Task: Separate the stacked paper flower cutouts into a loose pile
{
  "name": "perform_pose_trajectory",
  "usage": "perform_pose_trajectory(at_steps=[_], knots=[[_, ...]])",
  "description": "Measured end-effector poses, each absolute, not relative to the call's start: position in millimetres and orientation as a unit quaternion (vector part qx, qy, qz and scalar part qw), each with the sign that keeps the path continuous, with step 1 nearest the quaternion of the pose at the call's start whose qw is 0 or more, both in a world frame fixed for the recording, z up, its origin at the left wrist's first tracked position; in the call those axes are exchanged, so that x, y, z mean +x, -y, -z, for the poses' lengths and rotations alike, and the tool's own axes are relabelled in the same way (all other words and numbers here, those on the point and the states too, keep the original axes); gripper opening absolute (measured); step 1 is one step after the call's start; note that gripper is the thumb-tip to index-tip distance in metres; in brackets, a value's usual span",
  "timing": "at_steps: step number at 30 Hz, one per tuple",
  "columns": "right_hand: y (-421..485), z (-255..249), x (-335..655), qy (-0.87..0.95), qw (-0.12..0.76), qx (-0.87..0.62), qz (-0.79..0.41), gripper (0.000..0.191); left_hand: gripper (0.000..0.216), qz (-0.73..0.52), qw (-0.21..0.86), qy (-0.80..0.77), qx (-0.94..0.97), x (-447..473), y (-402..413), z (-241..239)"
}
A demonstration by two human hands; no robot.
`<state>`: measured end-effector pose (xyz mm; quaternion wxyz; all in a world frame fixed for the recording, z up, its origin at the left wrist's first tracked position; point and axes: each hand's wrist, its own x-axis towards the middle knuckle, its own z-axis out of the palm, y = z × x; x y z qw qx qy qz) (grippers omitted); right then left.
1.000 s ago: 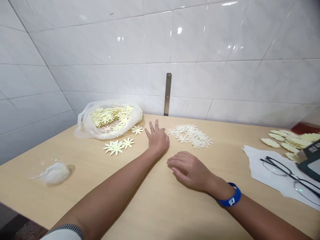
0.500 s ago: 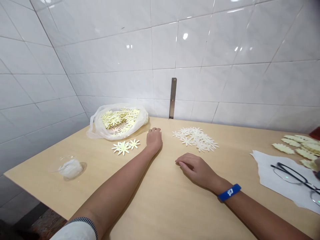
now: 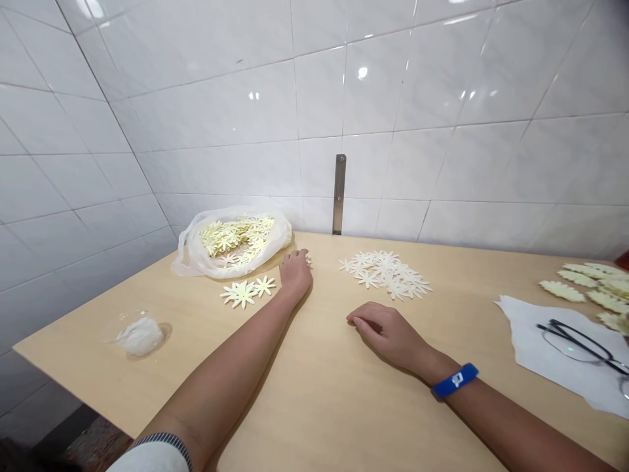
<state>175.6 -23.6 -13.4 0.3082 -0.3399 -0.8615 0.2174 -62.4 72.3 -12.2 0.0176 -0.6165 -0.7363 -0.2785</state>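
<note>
My left hand [image 3: 295,270] reaches across the table, palm down, fingers forward and slightly apart. The edge of a pale flower cutout [image 3: 308,261] shows at its right side; the hand hides the rest, and I see nothing gripped. Left of this hand lie a few pale yellow flower cutouts [image 3: 243,293], in front of a white plastic bag [image 3: 184,257] full of similar ones. My right hand [image 3: 386,333] rests on its side with fingers curled in and thumb against them. Nothing shows in it. Beyond it spreads a pile of white flower cutouts [image 3: 388,272].
A small clear container [image 3: 140,335] with white contents stands at the left. At the right, eyeglasses [image 3: 580,344] lie on white paper [image 3: 525,328], near several yellowish scalloped pieces [image 3: 563,290]. A metal bracket [image 3: 339,195] is fixed to the tiled wall behind the table [image 3: 314,393].
My left hand has shifted slightly left, and part of a flower cutout now shows at its right side. The right hand stays in place. The view has turned a little.
</note>
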Motion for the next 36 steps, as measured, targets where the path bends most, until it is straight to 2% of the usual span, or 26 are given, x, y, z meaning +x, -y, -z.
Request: perform_pose_trajectory(at_steps=[11, 15, 20, 23, 27, 30, 32, 36], knots=[[22, 14, 175, 0.853, 0.316, -0.345, -0.232, 0.025, 0.034, 0.427, 0.001, 0.689, -0.585, -67, -78, 11], [20, 14, 173, 0.852, 0.314, -0.348, -0.235, 0.024, 0.026, 0.425, -0.026, 0.692, -0.583, -67, -79, 14], [19, 13, 174, 0.843, 0.329, -0.355, -0.235, 0.025, 0.030, 0.387, -0.062, 0.699, -0.599, -68, -82, 22], [18, 13, 175, 0.833, 0.333, -0.369, -0.243, 0.026, 0.025, 0.380, -0.065, 0.691, -0.612, -68, -81, 18], [16, 13, 172, 0.818, 0.353, -0.387, -0.237, 0.028, 0.025, 0.414, -0.035, 0.667, -0.618, -62, -72, -1], [19, 14, 169, 0.789, 0.403, -0.402, -0.232, 0.026, 0.026, 0.476, -0.013, 0.619, -0.624, -40, -54, -15], [27, 16, 172, 0.742, 0.441, -0.421, -0.278, 0.036, 0.023, 0.535, -0.057, 0.558, -0.632, -15, -33, -16], [48, 20, 194, 0.658, 0.484, -0.453, -0.357, 0.058, 0.015, 0.557, -0.291, 0.468, -0.621, 41, 17, -1]])
